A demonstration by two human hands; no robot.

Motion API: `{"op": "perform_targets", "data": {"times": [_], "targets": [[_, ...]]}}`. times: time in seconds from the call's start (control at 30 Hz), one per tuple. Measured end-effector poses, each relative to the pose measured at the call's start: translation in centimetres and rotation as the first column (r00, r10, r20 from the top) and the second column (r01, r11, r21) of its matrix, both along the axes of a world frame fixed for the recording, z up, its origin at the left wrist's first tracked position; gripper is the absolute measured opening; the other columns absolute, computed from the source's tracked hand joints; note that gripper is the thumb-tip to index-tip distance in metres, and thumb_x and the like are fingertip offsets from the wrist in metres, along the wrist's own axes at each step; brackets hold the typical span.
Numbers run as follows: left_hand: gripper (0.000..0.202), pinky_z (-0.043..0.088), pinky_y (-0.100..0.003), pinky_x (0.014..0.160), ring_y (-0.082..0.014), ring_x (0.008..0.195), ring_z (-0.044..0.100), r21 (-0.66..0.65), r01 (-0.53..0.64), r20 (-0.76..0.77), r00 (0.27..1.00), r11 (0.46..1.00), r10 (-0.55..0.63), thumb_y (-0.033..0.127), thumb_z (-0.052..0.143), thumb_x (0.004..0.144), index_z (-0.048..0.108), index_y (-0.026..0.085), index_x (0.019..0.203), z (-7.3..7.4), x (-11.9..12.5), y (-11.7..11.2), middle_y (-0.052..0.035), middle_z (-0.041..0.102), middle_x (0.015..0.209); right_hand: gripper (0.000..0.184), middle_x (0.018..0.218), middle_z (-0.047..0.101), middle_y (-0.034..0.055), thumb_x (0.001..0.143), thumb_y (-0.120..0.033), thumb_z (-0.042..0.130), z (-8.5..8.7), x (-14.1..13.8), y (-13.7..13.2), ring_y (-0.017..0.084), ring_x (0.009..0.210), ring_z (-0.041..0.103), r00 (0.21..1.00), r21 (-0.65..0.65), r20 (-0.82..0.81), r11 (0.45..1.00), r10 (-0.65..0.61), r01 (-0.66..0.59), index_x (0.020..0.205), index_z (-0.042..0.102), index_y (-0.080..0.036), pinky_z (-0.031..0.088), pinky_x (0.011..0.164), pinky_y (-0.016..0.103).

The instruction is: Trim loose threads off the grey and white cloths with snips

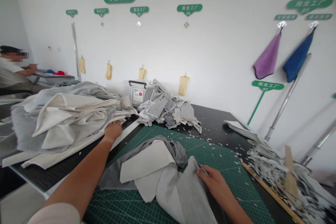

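My left hand [113, 130] reaches out to the edge of a big heap of grey and cream cloth [60, 119] on the left; its fingers curl into the cloth's edge. My right hand [213, 181] rests on grey and white cloth pieces [157, 171] lying on a green cutting mat [225, 168], and its fingers are closed on a thin metal tool [201, 168], perhaps scissors.
A smaller pile of grey cloth pieces [168, 110] and a clear plastic box [138, 92] sit at the back. Cloth strips and scraps [278, 175] with wooden rulers [290, 171] lie on the right. Another person [12, 73] sits far left. Cloths and gloves hang on the wall.
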State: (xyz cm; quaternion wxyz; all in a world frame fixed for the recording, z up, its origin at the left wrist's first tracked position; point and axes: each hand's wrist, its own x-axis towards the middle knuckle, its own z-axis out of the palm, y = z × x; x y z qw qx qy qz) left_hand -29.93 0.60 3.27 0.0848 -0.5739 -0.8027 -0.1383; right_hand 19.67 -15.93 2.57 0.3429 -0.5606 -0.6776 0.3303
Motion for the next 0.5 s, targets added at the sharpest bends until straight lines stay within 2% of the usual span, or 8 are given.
{"op": "perform_targets", "data": {"times": [0.1,0.27,0.4,0.5], "targets": [[0.038,0.042,-0.043,0.098,-0.0324,0.116,0.059,-0.004,-0.037,-0.002,0.999,0.999,0.037,0.024,0.042,0.092,0.063,0.014,0.123,0.2,-0.5,-0.1,-0.0175,0.063,0.126,0.036,0.071,0.056,0.0008,0.089,-0.046,0.053,0.0,0.1,0.2,0.017,0.071,0.049,1.000,0.008,-0.006,1.000,-0.005,0.005,0.074,0.063,-0.015,0.035,0.063,0.024],[0.044,0.043,-0.047,0.097,-0.0370,0.117,0.057,-0.012,-0.077,-0.014,0.997,0.997,0.077,0.017,0.031,0.094,0.062,0.006,0.124,-0.3,0.7,0.6,-0.0245,0.058,0.130,0.036,0.072,0.058,0.0013,0.089,-0.046,0.052,0.3,0.0,0.4,0.017,0.073,0.051,1.000,0.013,0.011,1.000,0.004,-0.004,0.072,0.062,-0.015,0.036,0.064,0.025],[0.048,0.043,-0.046,0.096,-0.0378,0.121,0.055,-0.027,-0.044,-0.012,0.999,0.999,0.044,0.011,0.029,0.092,0.060,0.006,0.128,-0.2,2.0,0.7,-0.0253,0.056,0.133,0.036,0.073,0.059,0.0018,0.088,-0.046,0.052,0.1,-0.1,0.4,0.018,0.074,0.052,1.000,-0.003,0.000,1.000,0.005,-0.005,0.072,0.063,-0.015,0.036,0.064,0.024],[0.048,0.044,-0.048,0.095,-0.0409,0.121,0.055,-0.048,-0.009,0.001,1.000,0.999,0.009,0.011,0.031,0.090,0.060,0.002,0.127,0.8,3.2,0.6,-0.0298,0.056,0.131,0.035,0.074,0.059,0.0021,0.087,-0.046,0.053,-0.2,0.0,0.6,0.017,0.073,0.052,1.000,-0.014,-0.011,1.000,0.008,-0.008,0.073,0.064,-0.015,0.036,0.063,0.023]]}}
